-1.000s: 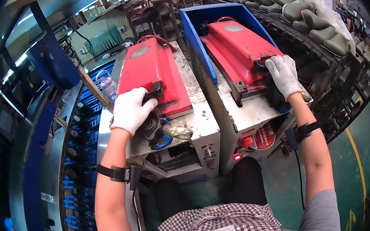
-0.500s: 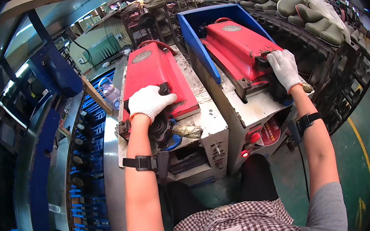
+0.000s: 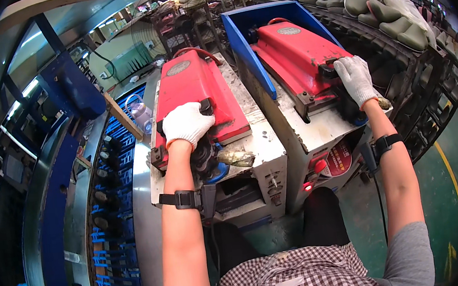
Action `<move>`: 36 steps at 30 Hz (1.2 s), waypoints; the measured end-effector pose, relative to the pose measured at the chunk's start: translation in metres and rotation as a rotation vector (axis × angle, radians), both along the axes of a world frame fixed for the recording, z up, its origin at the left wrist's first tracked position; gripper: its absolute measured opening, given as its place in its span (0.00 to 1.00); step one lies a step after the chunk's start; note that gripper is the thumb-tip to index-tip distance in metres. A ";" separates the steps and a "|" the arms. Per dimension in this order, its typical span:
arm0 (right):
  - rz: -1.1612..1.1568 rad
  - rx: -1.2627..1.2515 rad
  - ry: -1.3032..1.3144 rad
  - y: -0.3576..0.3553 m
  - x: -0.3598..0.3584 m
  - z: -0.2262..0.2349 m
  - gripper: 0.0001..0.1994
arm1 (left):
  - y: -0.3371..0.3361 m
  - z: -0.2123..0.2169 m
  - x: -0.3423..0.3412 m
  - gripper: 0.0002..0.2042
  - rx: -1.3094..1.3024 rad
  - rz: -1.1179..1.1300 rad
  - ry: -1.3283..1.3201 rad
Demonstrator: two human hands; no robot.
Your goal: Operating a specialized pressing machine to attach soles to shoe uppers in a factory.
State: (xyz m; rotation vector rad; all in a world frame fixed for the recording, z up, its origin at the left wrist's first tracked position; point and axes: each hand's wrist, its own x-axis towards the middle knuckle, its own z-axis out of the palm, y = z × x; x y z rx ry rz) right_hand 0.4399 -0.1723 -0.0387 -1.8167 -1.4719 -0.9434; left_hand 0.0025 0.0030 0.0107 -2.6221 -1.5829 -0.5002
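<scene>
Both my hands wear white knitted gloves and rest on two machines side by side. My left hand (image 3: 188, 125) is wrapped round the black handle (image 3: 206, 107) at the near end of the left red cover (image 3: 194, 88). My right hand (image 3: 354, 80) closes over the black handle (image 3: 327, 70) at the near corner of the right red cover (image 3: 300, 51). Both covers lie lowered on their pale machine bodies. Below my left hand, a tape-wrapped lever (image 3: 236, 157) sticks out beside a dark knob. The right cover sits within a blue metal guard (image 3: 249, 57).
On my left runs a rack with several blue holders (image 3: 101, 262) beside a metal ledge. A clear bottle (image 3: 141, 114) stands past the left machine. Olive-green shoes (image 3: 366, 11) crowd a rack at the far right. A red switch (image 3: 319, 165) sits on the right machine's front.
My left thumb, which stuck out to the right, is now folded in at the handle. The view has shifted slightly; my right hand keeps its place on its handle.
</scene>
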 end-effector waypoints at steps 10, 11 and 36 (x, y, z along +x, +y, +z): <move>0.028 0.017 -0.006 0.003 0.001 -0.001 0.14 | 0.001 -0.004 -0.002 0.19 0.018 0.003 -0.030; 0.025 0.027 -0.019 0.003 0.001 -0.002 0.15 | 0.000 -0.004 -0.002 0.20 0.028 -0.002 -0.031; 0.012 0.005 0.004 0.001 0.003 -0.002 0.14 | 0.000 -0.006 0.001 0.20 0.043 0.009 -0.015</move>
